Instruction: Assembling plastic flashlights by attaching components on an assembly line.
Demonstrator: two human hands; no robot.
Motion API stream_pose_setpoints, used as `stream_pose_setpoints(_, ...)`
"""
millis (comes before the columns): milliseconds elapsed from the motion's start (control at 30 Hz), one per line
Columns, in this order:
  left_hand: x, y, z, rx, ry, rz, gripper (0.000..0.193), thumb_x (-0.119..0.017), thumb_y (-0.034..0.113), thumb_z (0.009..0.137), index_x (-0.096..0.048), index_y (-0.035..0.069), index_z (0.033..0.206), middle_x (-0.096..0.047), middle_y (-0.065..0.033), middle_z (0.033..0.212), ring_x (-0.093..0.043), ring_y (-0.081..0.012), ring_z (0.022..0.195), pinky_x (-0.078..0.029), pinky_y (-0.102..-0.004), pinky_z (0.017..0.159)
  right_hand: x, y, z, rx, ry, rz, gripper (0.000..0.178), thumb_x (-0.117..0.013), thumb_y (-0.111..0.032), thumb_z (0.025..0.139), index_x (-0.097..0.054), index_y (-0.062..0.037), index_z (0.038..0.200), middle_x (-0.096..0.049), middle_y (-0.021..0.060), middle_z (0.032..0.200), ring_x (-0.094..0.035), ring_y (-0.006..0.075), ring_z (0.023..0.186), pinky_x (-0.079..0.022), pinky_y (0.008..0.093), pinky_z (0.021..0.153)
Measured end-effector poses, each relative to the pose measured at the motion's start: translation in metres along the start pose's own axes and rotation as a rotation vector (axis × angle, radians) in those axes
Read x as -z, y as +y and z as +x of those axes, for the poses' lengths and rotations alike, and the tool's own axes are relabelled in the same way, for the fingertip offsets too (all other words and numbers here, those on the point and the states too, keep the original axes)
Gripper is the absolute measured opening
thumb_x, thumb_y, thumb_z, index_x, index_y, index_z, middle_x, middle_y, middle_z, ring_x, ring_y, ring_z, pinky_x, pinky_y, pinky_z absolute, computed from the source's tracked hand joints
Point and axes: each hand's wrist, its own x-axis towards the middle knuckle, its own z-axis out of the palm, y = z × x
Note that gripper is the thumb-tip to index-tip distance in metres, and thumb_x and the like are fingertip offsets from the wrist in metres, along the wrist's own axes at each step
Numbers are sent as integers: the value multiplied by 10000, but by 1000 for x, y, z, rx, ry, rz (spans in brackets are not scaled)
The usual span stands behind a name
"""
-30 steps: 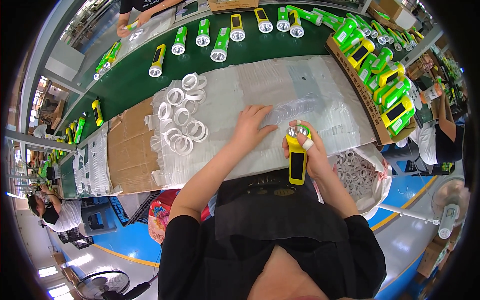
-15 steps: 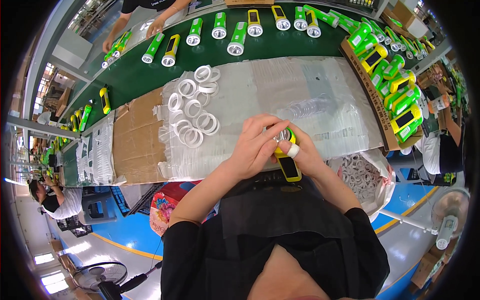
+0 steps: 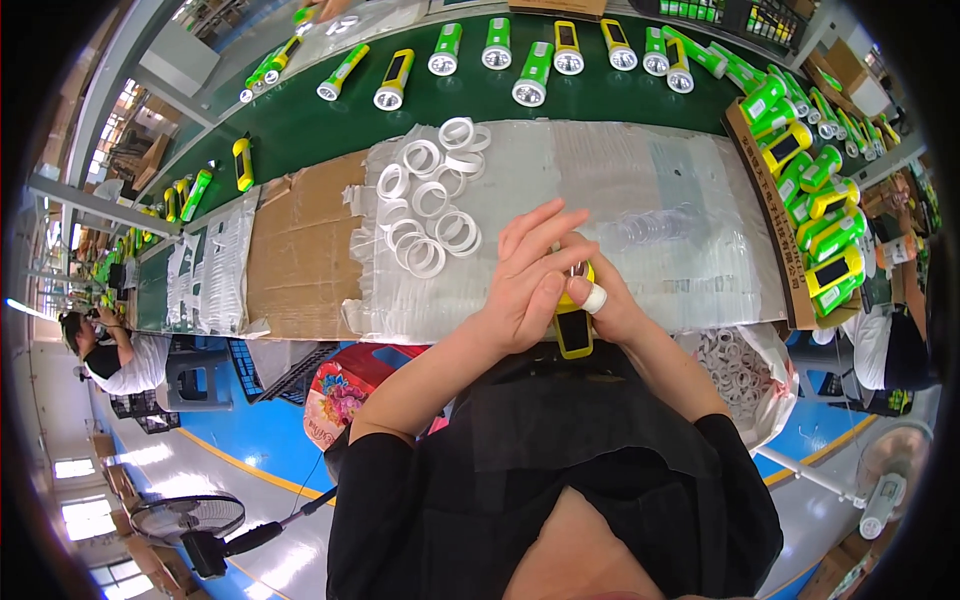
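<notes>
A yellow flashlight [image 3: 574, 335] with a dark panel stands lens end away from me, close to my body at the table's near edge. My right hand [image 3: 612, 300] is wrapped round its upper part, a white band on the thumb. Across the lens end lies my left hand [image 3: 530, 275], its fingers stretched out and its palm and thumb against the flashlight. Most of the flashlight's head is hidden by my hands. Loose white rings [image 3: 431, 199] lie left of them on the plastic-covered table [image 3: 520, 165]. A row of clear discs [image 3: 655, 225] is spread to the right.
Green and yellow flashlights [image 3: 533, 75] stand along the green belt [image 3: 310, 125] beyond the table. A cardboard box [image 3: 770, 215] of flashlights is at the right. Below it hangs a sack [image 3: 770, 400] of white rings. Another person's hand [image 3: 325, 10] is at the far left.
My left hand's fingers have straightened and lifted across the flashlight's head. My right hand keeps its hold. The whole view has shifted, and the other person's hands have moved farther off.
</notes>
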Motion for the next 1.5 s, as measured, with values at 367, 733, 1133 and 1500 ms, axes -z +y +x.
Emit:
stream_pose_setpoints(367, 104, -47, -6, 268, -602, 704, 735, -741, 107, 688, -499, 268, 1363, -512, -49, 1342, -464, -292, 1222, -387, -415, 984, 10, -2, 44, 74, 2, 26, 361, -584, -224, 942, -449, -42, 1224, -587, 84, 838, -566, 141, 710, -474, 277, 652)
stream_pose_setpoints(733, 71, -23, 23, 419, -11, -364, 308, -733, -16, 769, -600, 58, 1036, -563, -120, 1193, -608, -183, 1054, -546, -289, 810, 7, 3, 50, 139, 24, -86, 351, -608, -171, 926, -457, -46, 1217, -581, 56, 858, -572, 110, 731, -489, 257, 646)
stream_pose_setpoints(1133, 69, -5, 40, 179, -210, 162, 401, -871, 221, 616, -733, 137, 983, -572, -66, 1089, -565, -220, 964, -501, -335, 749, 12, 4, 49, 134, -33, -80, 400, -594, -166, 933, -431, -41, 1276, -563, 77, 1059, -579, 134, 903, -490, 275, 764)
stream_pose_setpoints(1500, 53, 1, 51, 135, -284, 199, 468, -853, 256, 642, -651, 106, 1037, -593, -110, 1092, -610, -294, 974, -520, -388, 780, 45, -74, 49, 505, -95, -965, 385, -786, -195, 764, -578, -56, 1057, -659, 92, 1039, -649, 247, 954, -505, 339, 820)
